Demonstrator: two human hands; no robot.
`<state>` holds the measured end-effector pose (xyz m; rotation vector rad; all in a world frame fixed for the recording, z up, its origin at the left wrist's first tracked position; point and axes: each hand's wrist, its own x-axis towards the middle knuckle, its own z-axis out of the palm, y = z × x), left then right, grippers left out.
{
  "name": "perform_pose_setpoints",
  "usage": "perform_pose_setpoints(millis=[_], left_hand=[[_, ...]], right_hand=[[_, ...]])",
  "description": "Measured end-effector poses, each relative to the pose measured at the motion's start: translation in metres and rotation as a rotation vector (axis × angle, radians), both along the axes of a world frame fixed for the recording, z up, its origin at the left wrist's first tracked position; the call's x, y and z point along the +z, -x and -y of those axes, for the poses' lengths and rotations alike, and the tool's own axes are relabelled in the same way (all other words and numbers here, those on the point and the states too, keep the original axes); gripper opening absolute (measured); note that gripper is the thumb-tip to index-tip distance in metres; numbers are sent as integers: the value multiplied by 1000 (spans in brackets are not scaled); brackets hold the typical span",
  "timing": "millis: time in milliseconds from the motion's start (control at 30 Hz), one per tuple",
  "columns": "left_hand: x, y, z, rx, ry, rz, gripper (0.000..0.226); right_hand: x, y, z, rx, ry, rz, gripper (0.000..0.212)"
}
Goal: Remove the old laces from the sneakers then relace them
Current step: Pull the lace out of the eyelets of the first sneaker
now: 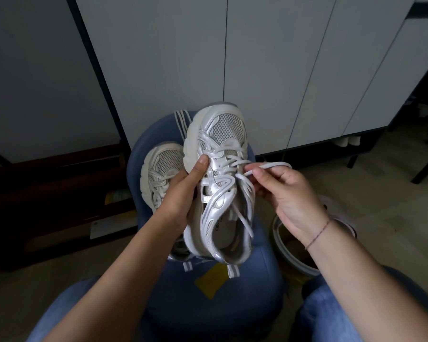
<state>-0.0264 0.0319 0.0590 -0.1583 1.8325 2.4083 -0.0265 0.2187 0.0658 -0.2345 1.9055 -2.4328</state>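
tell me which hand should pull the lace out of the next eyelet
Right. The right hand pinches the lace loop beside the eyelets; the left hand grips the side of the raised sneaker and is likely needed to steady it.

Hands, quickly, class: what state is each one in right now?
Left hand: closed, gripping the side of the raised sneaker.
Right hand: closed, pinching a loop of its lace.

Silver-white mesh sneaker (pixel 218 174) held toe-up, lace (pixel 267 166) half loosened; second sneaker (pixel 162 169) behind-left.
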Motion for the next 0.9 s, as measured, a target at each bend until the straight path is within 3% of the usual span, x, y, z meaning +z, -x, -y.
perform_pose_setpoints(millis=[67, 133, 333, 400, 500, 700, 800, 900], left_hand=[[0, 0, 0, -6, 6, -8, 53], [0, 0, 1, -11, 8, -11, 54], [1, 0, 2, -7, 2, -1, 53], [0, 0, 2, -5, 0, 3, 54], [0, 0, 0, -9, -8, 5, 58], [0, -2, 1, -7, 16, -8, 53], [1, -2, 1, 1, 34, -21, 54], [1, -2, 1, -2, 20, -9, 56]], right_hand=[[2, -2, 3, -44, -74, -31, 14], [7, 0, 2, -79, 5, 14, 19], [23, 14, -24, -78, 774, 306, 17], [20, 14, -26, -75, 719, 327, 16], [11, 8, -16, 27, 428, 318, 26], [5, -3, 5, 39, 172, 131, 17], [8, -3, 5, -30, 131, 103, 12], [14, 4, -3, -118, 274, 133, 16]])
